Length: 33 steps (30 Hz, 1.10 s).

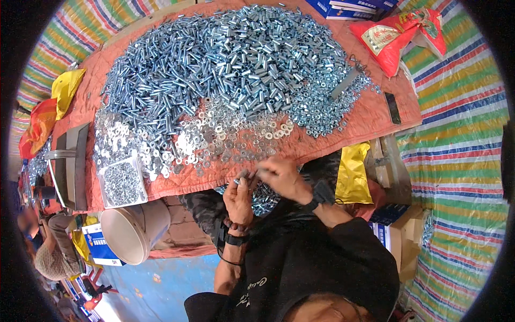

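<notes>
Just off the near edge of the table, my left hand (239, 204) pinches a small silvery metal fastener (236, 182), its exact kind too small to make out. Close on its right is my right hand (283, 180), its fingers smeared by motion, so whether it holds anything is unclear. Under both hands, more shiny metal parts (264, 199) lie at my lap, partly covered. Beyond them on the red quilted cloth (375, 121) spread flat washers (230, 140), a heap of metal sleeves (257, 70), long thin bolts (145, 80) and hex nuts (316, 107).
A clear tray (129, 204) of small rings sits at the table's near left, beside a grey metal scoop (80, 166). Below stands a pale bucket (161, 222). A metal strip (346, 83) rests on the nuts. A red bag (375, 40) lies far right; another person (51, 252) sits at left.
</notes>
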Each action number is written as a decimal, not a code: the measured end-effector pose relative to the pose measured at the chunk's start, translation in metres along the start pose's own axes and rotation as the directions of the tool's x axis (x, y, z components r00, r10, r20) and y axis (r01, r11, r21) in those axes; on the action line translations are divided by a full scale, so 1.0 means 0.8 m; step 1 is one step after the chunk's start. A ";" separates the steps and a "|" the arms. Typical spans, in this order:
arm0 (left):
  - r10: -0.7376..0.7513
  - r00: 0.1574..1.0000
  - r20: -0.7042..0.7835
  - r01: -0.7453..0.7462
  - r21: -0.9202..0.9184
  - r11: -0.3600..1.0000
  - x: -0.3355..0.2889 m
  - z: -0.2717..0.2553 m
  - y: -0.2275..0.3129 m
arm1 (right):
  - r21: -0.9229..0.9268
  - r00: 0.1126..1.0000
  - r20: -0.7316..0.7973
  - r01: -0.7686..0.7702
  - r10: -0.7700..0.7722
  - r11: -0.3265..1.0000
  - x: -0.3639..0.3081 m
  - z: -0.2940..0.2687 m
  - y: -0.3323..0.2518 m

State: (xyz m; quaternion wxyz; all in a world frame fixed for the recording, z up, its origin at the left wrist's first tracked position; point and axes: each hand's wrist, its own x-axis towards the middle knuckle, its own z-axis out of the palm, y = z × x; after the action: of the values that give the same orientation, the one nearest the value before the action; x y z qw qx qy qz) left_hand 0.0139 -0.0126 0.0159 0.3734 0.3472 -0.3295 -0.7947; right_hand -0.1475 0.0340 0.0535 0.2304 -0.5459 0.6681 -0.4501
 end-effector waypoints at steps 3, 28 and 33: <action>-0.042 0.998 -0.043 0.041 -0.027 0.999 -0.005 0.007 -0.003 | -0.249 0.969 -0.240 -0.112 0.051 0.962 0.011 -0.056 0.069; -0.135 0.986 0.096 0.132 0.045 0.990 -0.036 0.004 -0.031 | -0.424 0.974 -0.226 -0.099 0.000 0.900 0.047 -0.089 0.136; -0.066 0.991 0.117 0.052 0.120 0.991 -0.030 0.003 -0.030 | -0.516 0.979 -0.196 -0.050 -0.061 0.855 0.045 -0.093 0.121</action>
State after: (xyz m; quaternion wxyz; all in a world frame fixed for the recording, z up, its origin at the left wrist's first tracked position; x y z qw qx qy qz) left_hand 0.0147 0.0196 0.0055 0.3082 0.3294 -0.3866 -0.8044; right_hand -0.2681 0.0259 0.0139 0.0034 -0.5400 0.7832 -0.3082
